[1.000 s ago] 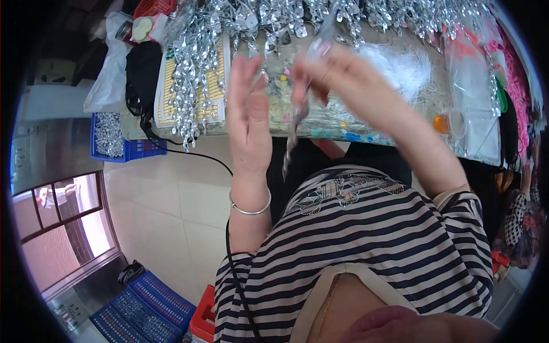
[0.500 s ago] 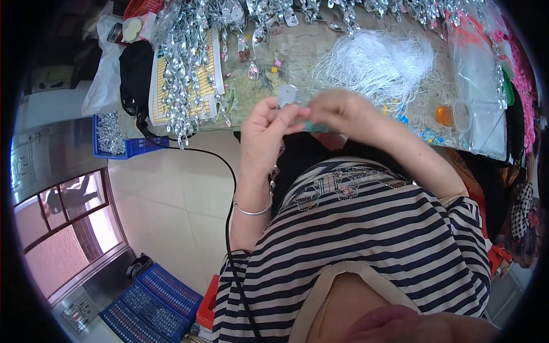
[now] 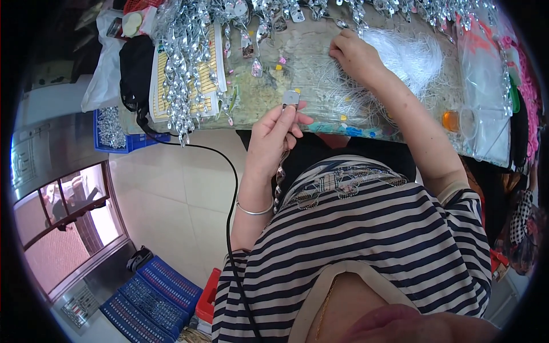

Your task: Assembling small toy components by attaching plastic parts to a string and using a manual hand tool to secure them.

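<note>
My left hand [image 3: 270, 136] is closed at the table's near edge, pinching a flat silver square piece [image 3: 291, 99] with a small hole between thumb and fingers. A shiny beaded strand [image 3: 279, 177] hangs below this hand, beside my wrist. Farther away and to the right, my right hand [image 3: 357, 58] is over the tabletop with its fingers curled together; what they hold, if anything, is hidden. Just right of it lies a loose heap of fine white thread [image 3: 409, 54]. Strings of silvery faceted beads [image 3: 186, 68] lie to the left and along the far side.
The worn table [image 3: 311, 63] carries a clear plastic bag [image 3: 486, 86] and an orange round item [image 3: 450, 120] at right. A black cable [image 3: 220, 155] runs from the table's left side. Blue trays [image 3: 154, 300] stand lower left; a blue bin [image 3: 111, 134] holds silvery pieces.
My right hand has moved away from the left hand, up and to the right toward the thread heap. My left hand still pinches the silver piece, slightly lower.
</note>
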The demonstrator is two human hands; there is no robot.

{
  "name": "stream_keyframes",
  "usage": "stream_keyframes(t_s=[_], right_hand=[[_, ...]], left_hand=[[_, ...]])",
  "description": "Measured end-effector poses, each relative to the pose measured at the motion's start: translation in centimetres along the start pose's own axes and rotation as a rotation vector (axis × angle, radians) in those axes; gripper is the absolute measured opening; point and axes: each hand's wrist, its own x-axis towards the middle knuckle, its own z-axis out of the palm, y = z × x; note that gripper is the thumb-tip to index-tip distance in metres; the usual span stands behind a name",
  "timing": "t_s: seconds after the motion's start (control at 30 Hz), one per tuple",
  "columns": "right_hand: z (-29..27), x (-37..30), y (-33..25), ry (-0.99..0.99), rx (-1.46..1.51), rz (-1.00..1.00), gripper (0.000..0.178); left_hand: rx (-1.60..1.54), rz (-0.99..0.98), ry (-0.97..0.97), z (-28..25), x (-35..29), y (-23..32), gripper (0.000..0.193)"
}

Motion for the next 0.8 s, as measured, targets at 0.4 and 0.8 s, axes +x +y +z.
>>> stream_keyframes(t_s=[0.4,0.8], right_hand=[[-4.5,-1.1,-1.6,-0.135,0.816,0.237,0.017],[-6.6,-4.8,-7.5,-0.339,1.146,0.287,0.014]], left_hand=[[0.100,0.062,0.061,0.5,0.3,-0.2,0.031],[-0.012,0.123,0.079,2.8,0.3,1.8,0.028]])
